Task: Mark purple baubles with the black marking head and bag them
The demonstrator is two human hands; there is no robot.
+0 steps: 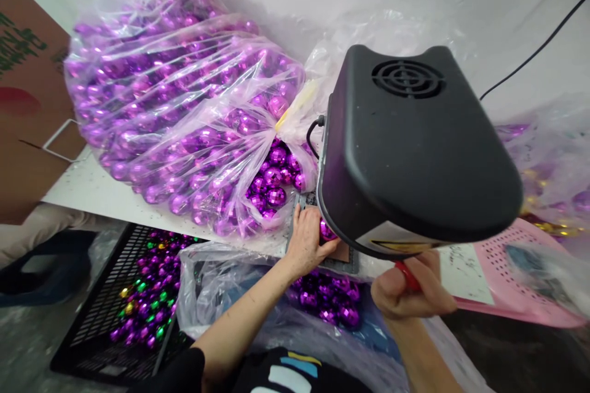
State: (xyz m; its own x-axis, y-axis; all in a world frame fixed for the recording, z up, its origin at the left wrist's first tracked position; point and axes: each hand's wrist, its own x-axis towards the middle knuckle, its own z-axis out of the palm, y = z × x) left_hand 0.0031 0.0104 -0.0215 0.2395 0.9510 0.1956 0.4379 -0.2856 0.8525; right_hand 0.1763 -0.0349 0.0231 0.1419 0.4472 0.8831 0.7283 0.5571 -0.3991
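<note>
My left hand (308, 238) is at the base of a black machine (415, 147), its fingers and thumb around a shiny purple faceted ball (327, 231). Part of that ball is hidden by the machine's housing. A brown pad (341, 252) lies under the thumb on a grey base plate (351, 268). At the machine's front right, my right hand (412, 291) is closed around a red handle (408, 277). Below the left hand, more purple balls (322, 301) lie in an open clear plastic bag (221, 270) at my lap.
A large clear bag (179, 92) full of purple balls spills open left of the machine. A black crate (92, 313) with mixed small balls stands below. The cardboard box (32, 98) is at far left, a pink perforated basket (507, 258) at right. A black cable (534, 52) crosses the wall.
</note>
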